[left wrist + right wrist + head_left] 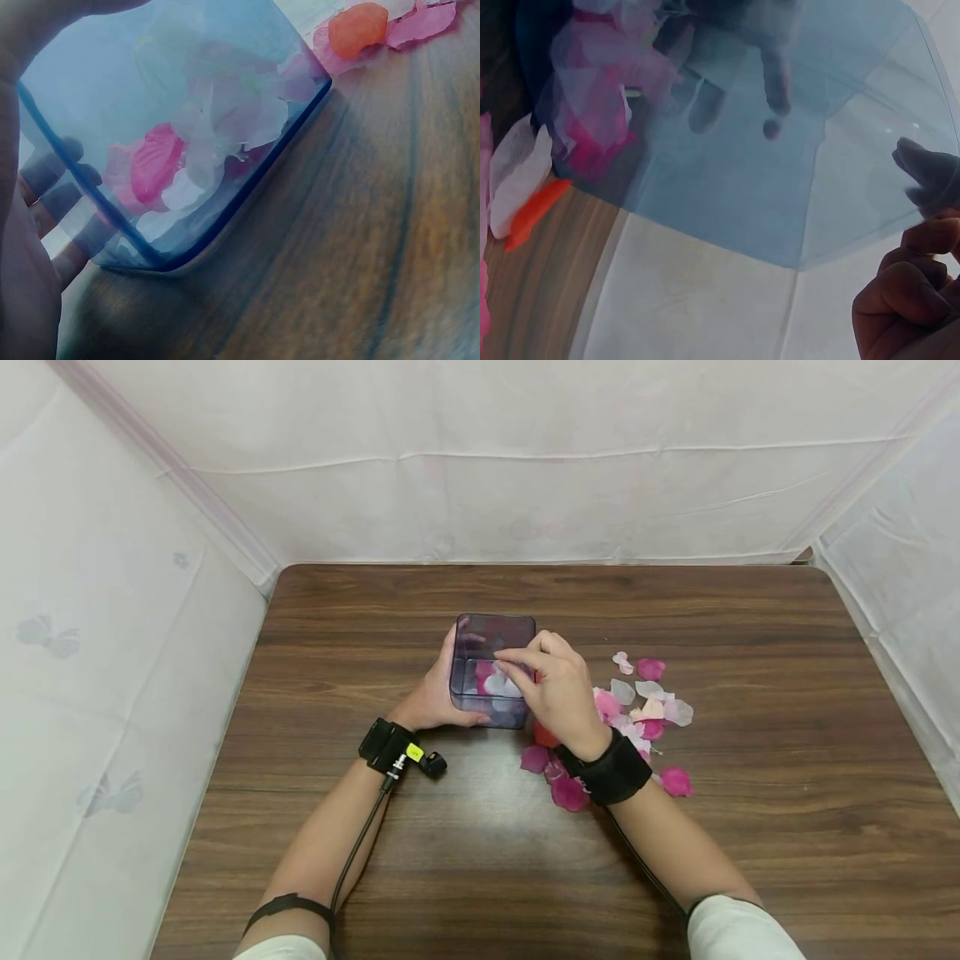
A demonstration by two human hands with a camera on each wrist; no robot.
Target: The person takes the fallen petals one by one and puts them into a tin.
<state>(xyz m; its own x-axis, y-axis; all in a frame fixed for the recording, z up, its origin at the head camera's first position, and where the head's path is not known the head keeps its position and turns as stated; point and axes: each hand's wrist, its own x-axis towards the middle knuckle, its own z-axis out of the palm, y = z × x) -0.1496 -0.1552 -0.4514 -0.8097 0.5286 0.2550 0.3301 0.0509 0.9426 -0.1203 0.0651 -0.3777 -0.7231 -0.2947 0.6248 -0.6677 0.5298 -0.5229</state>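
A clear bluish plastic box [493, 635] tilts with its mouth toward me, and my left hand [442, 693] grips it round its left side. Pink and white artificial petals [495, 681] lie inside; the left wrist view shows the petals [225, 112] bunched in the box, through its clear wall. My right hand [558, 689] reaches over the box's right edge. Its thumb and index finger point into the mouth, a small gap between their tips. In the right wrist view, those fingertips [922, 172] show through the wall with nothing visible between them.
More loose petals [651, 727] in pink, white and peach are scattered on the wooden table [360, 635], right of the box and partly under my right wrist. An orange petal [358, 30] lies close beside the box. White cloth [480, 510] hangs behind the table.
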